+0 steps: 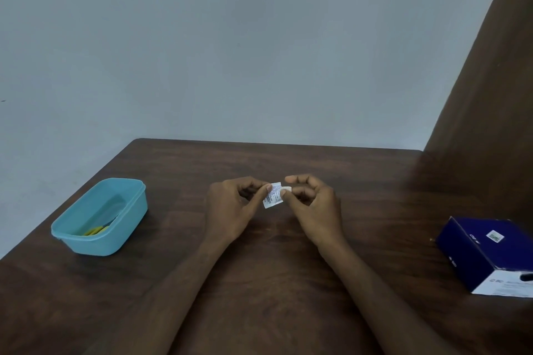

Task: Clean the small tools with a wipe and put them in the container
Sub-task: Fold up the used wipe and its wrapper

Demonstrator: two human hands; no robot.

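Note:
A small white wipe sachet (272,195) with fine print hangs above the middle of the brown table. My left hand (235,207) pinches its left edge between thumb and forefinger. My right hand (310,202) pinches its upper right corner, where a white bit shows at the fingertips. A light blue plastic container (127,228) stands open at the left of the table. Yellow small tools (95,230) lie in its near corner, partly hidden by the wall.
A dark blue cardboard box (487,253) with a white end lies at the table's right edge. A brown panel (490,95) rises at the far right. A pale wall stands behind the table's far edge (274,143).

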